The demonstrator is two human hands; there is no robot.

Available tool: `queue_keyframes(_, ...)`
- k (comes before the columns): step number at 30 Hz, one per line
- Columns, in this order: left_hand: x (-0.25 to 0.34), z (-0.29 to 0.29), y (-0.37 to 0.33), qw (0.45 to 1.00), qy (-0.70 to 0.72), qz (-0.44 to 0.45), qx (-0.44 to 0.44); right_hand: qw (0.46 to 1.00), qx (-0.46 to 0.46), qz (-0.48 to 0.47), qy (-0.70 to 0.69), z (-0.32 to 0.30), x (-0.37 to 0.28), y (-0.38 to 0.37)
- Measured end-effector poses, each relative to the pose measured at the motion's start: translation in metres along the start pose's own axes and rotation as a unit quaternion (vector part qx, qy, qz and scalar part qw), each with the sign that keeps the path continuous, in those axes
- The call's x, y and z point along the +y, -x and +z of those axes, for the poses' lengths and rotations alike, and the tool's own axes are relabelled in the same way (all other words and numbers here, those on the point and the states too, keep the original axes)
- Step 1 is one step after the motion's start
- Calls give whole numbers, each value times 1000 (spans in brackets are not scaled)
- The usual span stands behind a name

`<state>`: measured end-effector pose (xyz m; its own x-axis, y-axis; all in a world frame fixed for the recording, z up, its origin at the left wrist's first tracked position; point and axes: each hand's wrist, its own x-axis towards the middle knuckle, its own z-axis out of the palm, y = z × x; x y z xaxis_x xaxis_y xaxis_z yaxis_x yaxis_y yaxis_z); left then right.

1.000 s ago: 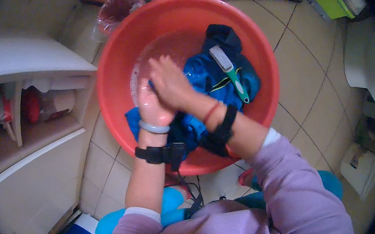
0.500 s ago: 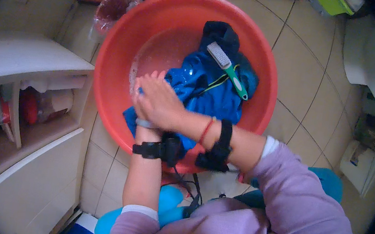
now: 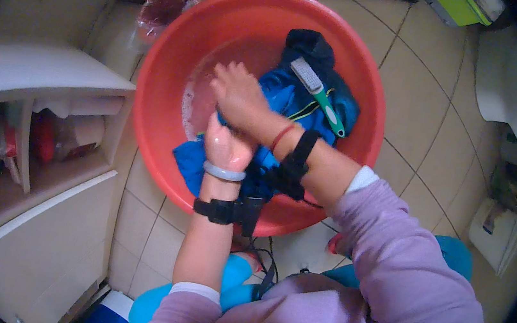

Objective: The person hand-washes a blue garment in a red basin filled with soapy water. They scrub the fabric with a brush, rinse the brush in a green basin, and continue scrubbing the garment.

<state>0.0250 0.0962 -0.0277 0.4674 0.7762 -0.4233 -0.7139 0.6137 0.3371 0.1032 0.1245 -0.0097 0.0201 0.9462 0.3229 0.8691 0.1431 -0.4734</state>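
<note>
A wet blue garment with dark and yellow-green parts lies bunched in a large red basin. My left hand is turned palm up over the basin, closed on a fold of the garment; its fingertips are hidden behind my right hand. Across it lies my right hand, slightly blurred, its fingers stretched out flat toward the far left and the cloth fold showing beneath it. A scrubbing brush with a green and white handle and pale bristles facing up rests on the garment to the right.
Sudsy water shows at the basin's left side. A low cabinet with filled shelves stands close on the left. Behind the basin is a plastic-lined red bin. Tiled floor lies to the right, with a green container at the far right.
My right hand has slid forward and up off the left one, its fingers now farther out. My left hand has shifted slightly right, uncovering its palm. The brush stays on the garment.
</note>
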Motion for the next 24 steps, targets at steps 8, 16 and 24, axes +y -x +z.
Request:
queue_keyframes(8,29,28,21,997,-70,24,22,993,-51,4,-110,-13,-33,32)
queue_keyframes(16,19,2,3,986,104,43,-125,995,24,58,-79,-9,-23,2)
queue_keyframes(24,27,6,-4,998,38,24,-43,976,-132,18,-174,-11,-1,-8)
